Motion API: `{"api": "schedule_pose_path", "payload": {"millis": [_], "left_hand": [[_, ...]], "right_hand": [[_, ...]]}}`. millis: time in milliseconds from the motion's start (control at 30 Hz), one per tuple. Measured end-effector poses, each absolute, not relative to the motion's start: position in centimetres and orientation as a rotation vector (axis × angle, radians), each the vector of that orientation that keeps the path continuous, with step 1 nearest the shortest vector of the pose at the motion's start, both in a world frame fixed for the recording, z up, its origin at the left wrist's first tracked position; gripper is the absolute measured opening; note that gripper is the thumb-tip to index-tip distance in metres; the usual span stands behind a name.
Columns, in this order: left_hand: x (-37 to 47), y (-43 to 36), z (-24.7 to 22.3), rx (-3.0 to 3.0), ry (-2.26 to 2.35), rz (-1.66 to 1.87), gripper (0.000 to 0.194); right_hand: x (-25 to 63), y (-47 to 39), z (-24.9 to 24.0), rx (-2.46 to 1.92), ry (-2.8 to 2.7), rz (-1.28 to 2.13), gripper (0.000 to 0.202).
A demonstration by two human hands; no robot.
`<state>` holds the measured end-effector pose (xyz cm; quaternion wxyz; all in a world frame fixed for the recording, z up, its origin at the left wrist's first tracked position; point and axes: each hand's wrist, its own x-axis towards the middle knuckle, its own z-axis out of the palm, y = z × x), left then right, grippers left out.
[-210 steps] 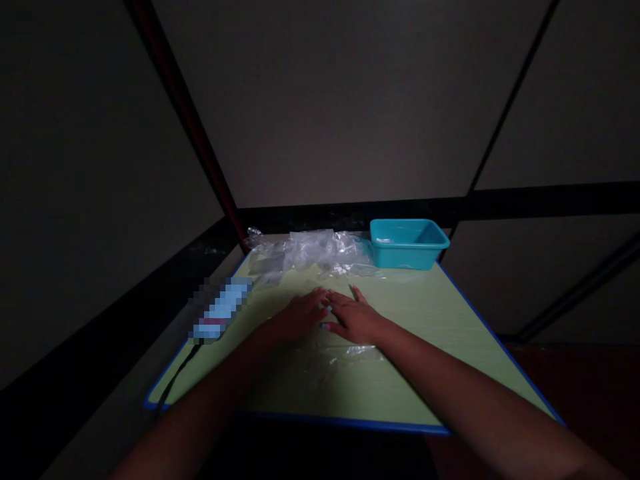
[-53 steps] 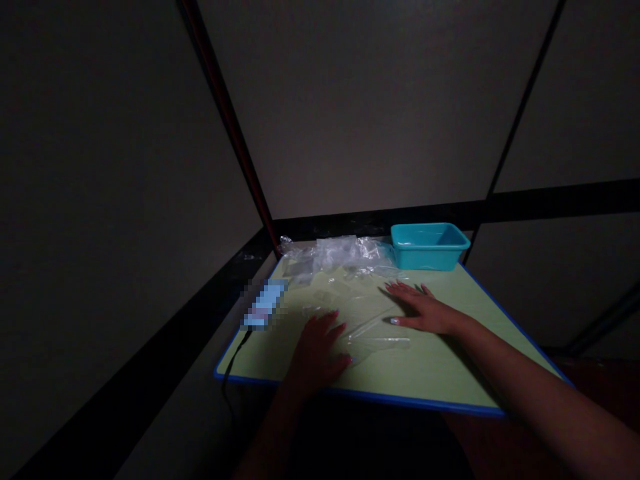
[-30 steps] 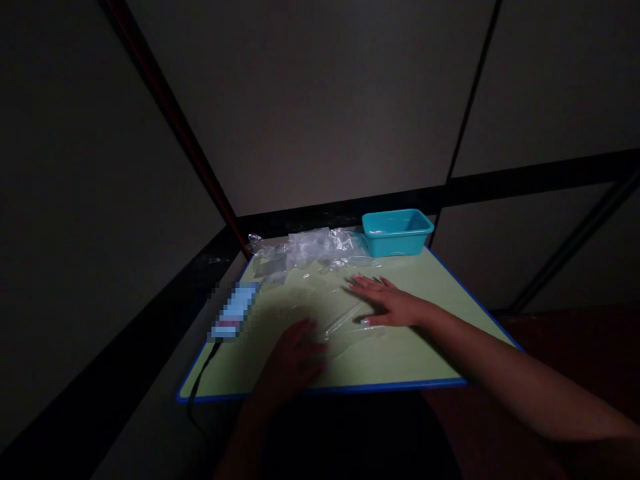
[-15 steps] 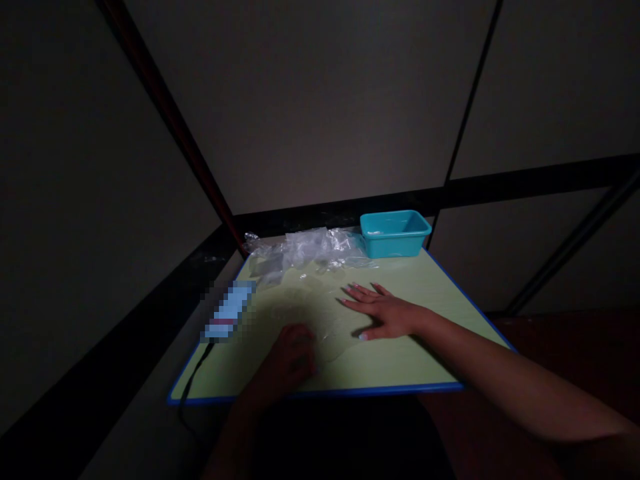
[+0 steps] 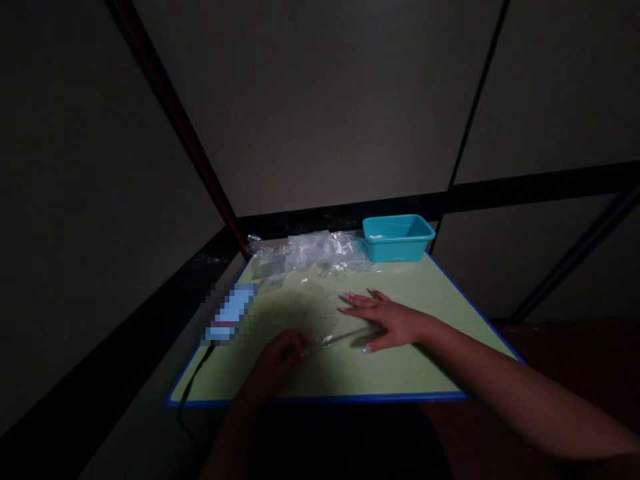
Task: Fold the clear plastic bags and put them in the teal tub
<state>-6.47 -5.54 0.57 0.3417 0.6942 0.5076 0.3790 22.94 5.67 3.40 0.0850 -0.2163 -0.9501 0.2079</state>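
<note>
A clear plastic bag (image 5: 324, 325), thin and hard to make out, lies on the yellow-green tabletop between my two hands. My left hand (image 5: 280, 357) is in shadow, its thumb and forefinger pinched together at the bag's near left edge. My right hand (image 5: 393, 320) rests palm down with fingers spread, over or beside the bag's right side. The bag's near edge runs as a faint line toward my right thumb. Its far outline is lost in the dim light.
Crumpled clear plastic bags (image 5: 315, 250) lie along the back of the table (image 5: 445, 353). A turquoise bin (image 5: 397, 250) stands at the back right. At the left edge is a blurred-out phone-like device (image 5: 233, 312) with a black cable (image 5: 193, 377). Walls close in behind and left.
My left hand has shifted a little left, its thumb and forefinger now pinched at the bag. The bag's near edge has moved up. My right hand stays spread, slightly lower in view.
</note>
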Motion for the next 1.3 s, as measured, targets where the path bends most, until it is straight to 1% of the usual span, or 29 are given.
{"api": "schedule_pose_path", "payload": {"millis": [67,100,200,233,300,433,533,767,967,1100,1300], "left_hand": [[-6.4,-5.5,0.5,1.772,1.323,1.011,0.025],[-6.3,-5.5,0.6,1.760,1.331,1.023,0.025],[-6.1,-5.5,0.8,1.744,1.376,1.044,0.022],[-5.9,-5.5,0.9,1.749,1.392,1.047,0.021],[-5.4,-5.4,1.1,1.761,1.435,1.042,0.019],[-4.2,-4.9,1.7,1.800,1.522,0.972,0.013],[-3.5,-4.4,2.4,1.859,1.499,0.929,0.010],[-3.4,-3.4,3.6,1.868,1.492,0.873,0.008],[-3.5,-2.7,3.4,1.877,1.469,0.875,0.009],[-3.3,-2.3,3.2,1.855,1.486,0.914,0.009],[-2.8,-1.4,3.4,1.830,1.498,0.918,0.009]], "right_hand": [[22.4,5.2,3.6,-0.531,-2.786,0.571,0.080],[22.1,4.9,3.6,-0.487,-2.762,0.541,0.073],[21.2,4.3,3.5,-0.414,-2.722,0.456,0.037],[21.0,4.2,3.4,-0.388,-2.717,0.448,0.028],[20.8,4.3,3.1,-0.324,-2.708,0.470,0.022],[20.9,4.7,2.7,-0.306,-2.700,0.566,0.019],[21.0,4.8,2.6,-0.327,-2.691,0.622,0.018],[21.0,4.6,2.4,-0.296,-2.674,0.705,0.014],[20.9,4.6,2.5,-0.271,-2.661,0.746,0.014],[21.1,4.6,2.8,-0.264,-2.677,0.717,0.020],[21.8,4.4,3.7,-0.555,-2.689,0.701,0.036]]}}
